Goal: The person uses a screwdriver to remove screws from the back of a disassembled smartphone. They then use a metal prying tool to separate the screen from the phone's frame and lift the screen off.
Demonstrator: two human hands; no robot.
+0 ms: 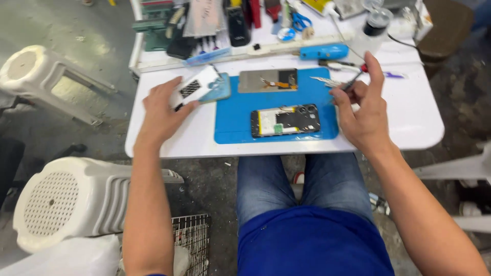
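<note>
White plastic table [409, 122] carries a blue rubber mat [232, 122]; your left hand [161, 110] grips a white rectangular box [194, 88] beside it; your right hand [360, 110] pinches metal tweezers [352, 82] above the opened black phone [285, 120].

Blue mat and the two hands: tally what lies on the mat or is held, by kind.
Opened phone on the blue mat: 1
Screen panel on the mat: 1
White card in left hand: 1
Tweezers in right hand: 1
Total: 4

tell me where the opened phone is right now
In the head view, the opened phone lies on the blue mat at the table's middle, between both hands, below the detached screen panel.
</note>
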